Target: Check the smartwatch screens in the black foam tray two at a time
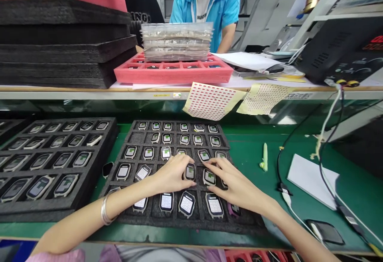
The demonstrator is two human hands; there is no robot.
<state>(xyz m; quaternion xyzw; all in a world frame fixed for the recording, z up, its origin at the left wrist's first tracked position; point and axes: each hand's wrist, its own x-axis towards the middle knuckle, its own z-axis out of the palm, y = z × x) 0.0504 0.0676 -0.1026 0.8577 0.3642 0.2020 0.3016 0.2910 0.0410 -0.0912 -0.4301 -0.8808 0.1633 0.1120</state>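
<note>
I see the person's bare left forearm [134,194] slant forward and inward, its hand [172,173] turned with the back up, fingers curled, thumb below the forefinger. The right forearm [287,220] angles in to mirror it, that hand [229,176] loosely arched, thumb and fingers spread, the two hands apart.

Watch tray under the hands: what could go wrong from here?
1. The left hand curls around one watch amid close neighbours, so a fingertip might tap or shift another screen.
2. A dark-screened watch sits outside the pockets, by the left edge of the foam tray; the left forearm could perhaps knock it.
3. The white cable runs close to the right forearm and might snag.
</note>
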